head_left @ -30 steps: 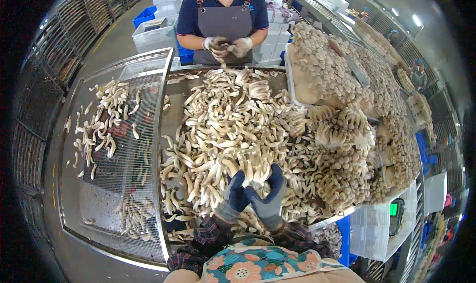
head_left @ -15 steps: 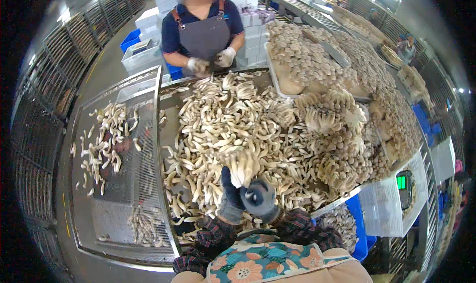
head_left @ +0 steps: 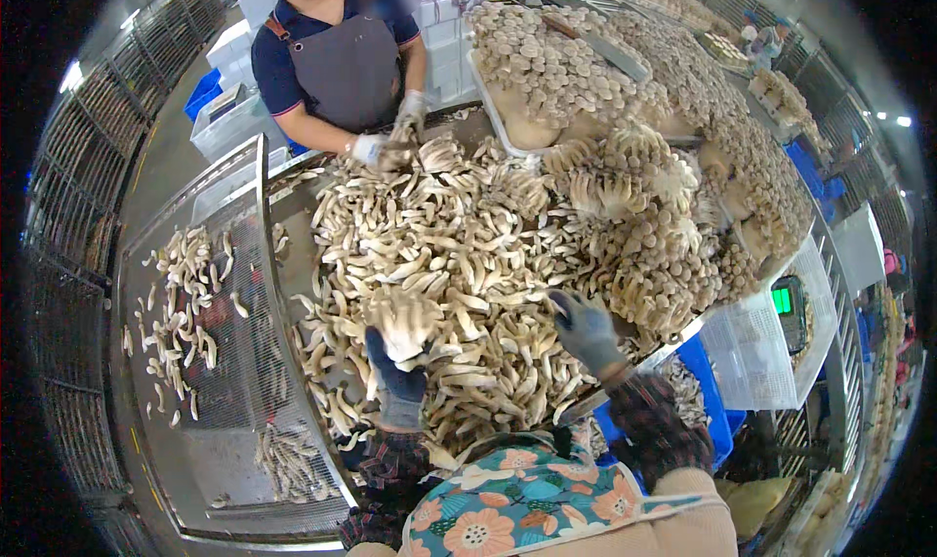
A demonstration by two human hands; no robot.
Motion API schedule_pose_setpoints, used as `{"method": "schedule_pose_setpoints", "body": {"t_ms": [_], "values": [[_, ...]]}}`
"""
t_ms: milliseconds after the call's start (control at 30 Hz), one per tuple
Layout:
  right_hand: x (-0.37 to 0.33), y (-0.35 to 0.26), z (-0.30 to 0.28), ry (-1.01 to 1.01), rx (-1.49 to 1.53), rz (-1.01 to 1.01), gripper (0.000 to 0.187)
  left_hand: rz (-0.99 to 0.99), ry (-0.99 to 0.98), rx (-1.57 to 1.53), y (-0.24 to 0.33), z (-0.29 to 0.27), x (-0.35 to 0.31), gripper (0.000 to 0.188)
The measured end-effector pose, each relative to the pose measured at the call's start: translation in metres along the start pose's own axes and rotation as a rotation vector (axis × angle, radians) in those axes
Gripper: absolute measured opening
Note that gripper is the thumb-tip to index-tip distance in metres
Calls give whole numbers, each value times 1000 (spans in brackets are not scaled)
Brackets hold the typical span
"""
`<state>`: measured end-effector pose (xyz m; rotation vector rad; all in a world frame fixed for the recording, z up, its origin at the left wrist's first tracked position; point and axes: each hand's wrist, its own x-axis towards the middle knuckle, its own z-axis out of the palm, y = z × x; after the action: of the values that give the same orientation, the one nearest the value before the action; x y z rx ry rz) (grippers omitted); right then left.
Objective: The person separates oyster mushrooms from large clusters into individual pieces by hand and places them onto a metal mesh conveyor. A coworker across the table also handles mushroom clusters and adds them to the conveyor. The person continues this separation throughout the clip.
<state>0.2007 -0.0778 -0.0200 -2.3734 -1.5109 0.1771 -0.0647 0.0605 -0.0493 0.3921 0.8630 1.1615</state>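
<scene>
My left hand (head_left: 398, 389), in a grey and dark glove, is closed around the base of a cluster of pale mushrooms (head_left: 402, 323), its stems fanning up and slightly blurred. Beneath it spreads a heap of loose, long-stemmed mushrooms (head_left: 468, 264) on the table. To the right my right hand (head_left: 586, 330), gloved alike, hovers over the heap's right part. Its fingers point up and left, apart, and I see nothing held in them. Close beyond it lie uncut mushroom clumps (head_left: 649, 264) with brownish caps.
Across the table a co-worker's gloved hands (head_left: 390, 145) touch the heap. A mesh-bottomed metal frame (head_left: 256, 293) with scattered mushrooms stands left. Large mushroom blocks (head_left: 561, 69) with a knife (head_left: 615, 57) on top lie back right. A blue crate (head_left: 717, 401), clear bin (head_left: 747, 362) and scale (head_left: 789, 313) are right.
My hands have parted: the left moved left with the mushroom cluster, the right moved away to the right. The co-worker's hands have come down to the heap. The whole view has shifted.
</scene>
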Motion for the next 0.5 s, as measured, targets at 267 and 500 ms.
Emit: {"method": "schedule_pose_setpoints", "body": {"t_ms": [267, 500], "values": [[116, 30, 94, -135, 211, 163, 41, 202, 25, 311, -3, -54, 27, 67], [24, 39, -30, -193, -131, 154, 42, 133, 136, 345, 5, -36, 0, 79]]}}
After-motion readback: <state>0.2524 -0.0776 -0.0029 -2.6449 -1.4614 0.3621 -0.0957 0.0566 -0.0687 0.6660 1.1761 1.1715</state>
